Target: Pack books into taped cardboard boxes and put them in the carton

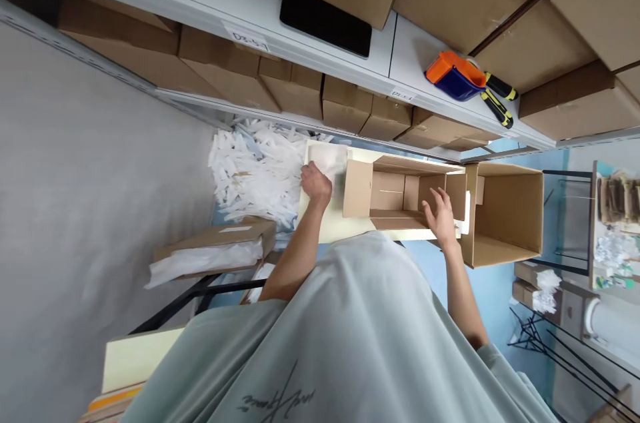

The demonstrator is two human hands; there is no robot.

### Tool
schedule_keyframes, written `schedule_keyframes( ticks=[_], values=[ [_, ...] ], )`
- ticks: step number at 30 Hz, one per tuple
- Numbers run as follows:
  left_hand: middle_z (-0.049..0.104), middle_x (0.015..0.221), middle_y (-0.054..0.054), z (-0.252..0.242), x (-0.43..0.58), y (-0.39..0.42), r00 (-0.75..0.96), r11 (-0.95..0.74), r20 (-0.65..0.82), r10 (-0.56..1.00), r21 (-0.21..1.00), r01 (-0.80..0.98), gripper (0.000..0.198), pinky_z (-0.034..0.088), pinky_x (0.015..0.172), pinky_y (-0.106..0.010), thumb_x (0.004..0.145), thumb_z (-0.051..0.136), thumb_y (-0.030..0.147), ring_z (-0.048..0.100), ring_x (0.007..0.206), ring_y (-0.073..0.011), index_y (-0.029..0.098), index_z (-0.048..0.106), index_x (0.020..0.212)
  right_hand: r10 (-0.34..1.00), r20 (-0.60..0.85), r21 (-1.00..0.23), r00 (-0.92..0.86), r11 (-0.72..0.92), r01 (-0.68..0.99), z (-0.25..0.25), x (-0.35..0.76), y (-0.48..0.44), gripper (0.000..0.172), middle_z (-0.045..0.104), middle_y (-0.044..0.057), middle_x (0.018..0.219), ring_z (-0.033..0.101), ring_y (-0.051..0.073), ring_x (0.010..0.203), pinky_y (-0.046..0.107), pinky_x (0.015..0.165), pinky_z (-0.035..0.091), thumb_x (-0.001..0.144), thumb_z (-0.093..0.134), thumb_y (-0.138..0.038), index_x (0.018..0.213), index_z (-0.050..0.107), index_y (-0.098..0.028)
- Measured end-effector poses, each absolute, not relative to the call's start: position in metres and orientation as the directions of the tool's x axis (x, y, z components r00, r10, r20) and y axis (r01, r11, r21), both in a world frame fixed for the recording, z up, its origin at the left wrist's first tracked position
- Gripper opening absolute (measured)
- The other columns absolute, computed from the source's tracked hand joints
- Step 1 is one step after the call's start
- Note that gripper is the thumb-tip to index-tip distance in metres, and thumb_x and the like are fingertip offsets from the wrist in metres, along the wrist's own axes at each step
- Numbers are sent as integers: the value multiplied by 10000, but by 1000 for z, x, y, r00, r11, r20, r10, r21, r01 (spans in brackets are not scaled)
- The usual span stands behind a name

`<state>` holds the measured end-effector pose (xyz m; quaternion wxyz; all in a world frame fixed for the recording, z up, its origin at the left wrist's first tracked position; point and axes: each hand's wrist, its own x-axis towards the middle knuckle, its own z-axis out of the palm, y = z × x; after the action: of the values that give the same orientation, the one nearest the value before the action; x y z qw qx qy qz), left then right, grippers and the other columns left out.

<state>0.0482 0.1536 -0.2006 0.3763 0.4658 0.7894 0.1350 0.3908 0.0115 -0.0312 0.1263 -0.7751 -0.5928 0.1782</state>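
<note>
An open cardboard box (pixel 387 191) lies on a pale yellow work table (pixel 345 230), its end flaps folded outward and its inside showing no contents. My right hand (pixel 441 216) is at the box's right end, fingers spread and holding nothing. Left of the box, my left hand (pixel 317 184) has its fingers curled closed at the edge of a translucent white sheet (pixel 327 160), possibly plastic. The fingertips are partly hidden.
A heap of white paper strips (pixel 255 170) lies at the left. A larger open carton (pixel 507 216) stands at the right. On the overhead shelf (pixel 415 43) are a black phone (pixel 325 20), an orange-blue tape dispenser (pixel 455 75) and yellow-black cutters (pixel 497 108). Cardboard boxes (pixel 345 103) line the lower shelf.
</note>
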Motion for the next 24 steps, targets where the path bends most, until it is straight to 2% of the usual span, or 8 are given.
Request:
schedule_keyframes(
  ticks=[4, 10, 13, 17, 19, 22, 24],
  values=[
    [514, 1570, -390, -207, 48, 165, -354, 607, -526, 773, 452, 654, 800, 420, 1250, -602, 965, 639, 123, 538, 1503, -458, -48, 284, 1661, 952, -156, -387, 263, -304, 871, -28, 381, -4, 614, 524, 225, 1682, 533, 410, 1576, 679, 1269, 495, 1103, 529, -615, 1554, 645, -215],
    [573, 1540, -351, -223, 36, 181, -409, 725, -660, 631, 313, 613, 857, 480, 1229, -537, 860, 885, 335, 589, 1489, -446, 48, 429, 1526, 914, -264, -386, 307, -392, 835, -23, 374, -14, 618, 503, 221, 1709, 577, 384, 1533, 601, 1187, 584, 1112, 509, -597, 1582, 616, -209],
    [601, 1514, -353, -228, 29, 190, -416, 756, -700, 581, 273, 595, 832, 533, 1181, -538, 799, 933, 386, 618, 1459, -463, 65, 524, 1448, 913, -282, -380, 294, -388, 839, -23, 372, -16, 606, 509, 217, 1707, 568, 383, 1538, 589, 1185, 584, 1115, 500, -581, 1580, 615, -210],
    [659, 1440, -343, -228, 28, 199, -399, 761, -728, 558, 257, 596, 704, 603, 1072, -555, 750, 929, 368, 692, 1339, -482, 74, 639, 1321, 910, -298, -366, 288, -388, 846, -25, 368, -18, 593, 500, 204, 1716, 527, 381, 1577, 574, 1175, 591, 1129, 466, -562, 1595, 602, -221],
    [652, 1462, -333, -223, 31, 197, -398, 741, -703, 590, 277, 611, 681, 588, 1098, -567, 736, 917, 355, 677, 1357, -484, 89, 652, 1304, 903, -318, -355, 289, -396, 847, -25, 367, -18, 590, 497, 201, 1723, 527, 378, 1579, 562, 1169, 597, 1131, 464, -548, 1601, 597, -217],
    [673, 1445, -281, -211, 37, 185, -387, 692, -640, 664, 330, 642, 599, 552, 1156, -522, 767, 875, 342, 661, 1384, -436, 123, 644, 1275, 905, -320, -359, 280, -389, 848, -24, 366, -18, 572, 519, 206, 1708, 540, 373, 1573, 561, 1217, 562, 1132, 468, -515, 1592, 608, -205],
    [740, 1292, -204, -200, 38, 175, -371, 665, -615, 696, 355, 657, 473, 563, 1132, -474, 811, 828, 324, 706, 1298, -381, 160, 637, 1212, 912, -314, -384, 263, -375, 844, -23, 367, -17, 560, 539, 208, 1693, 546, 372, 1571, 565, 1242, 541, 1132, 469, -492, 1588, 615, -201]
  ],
)
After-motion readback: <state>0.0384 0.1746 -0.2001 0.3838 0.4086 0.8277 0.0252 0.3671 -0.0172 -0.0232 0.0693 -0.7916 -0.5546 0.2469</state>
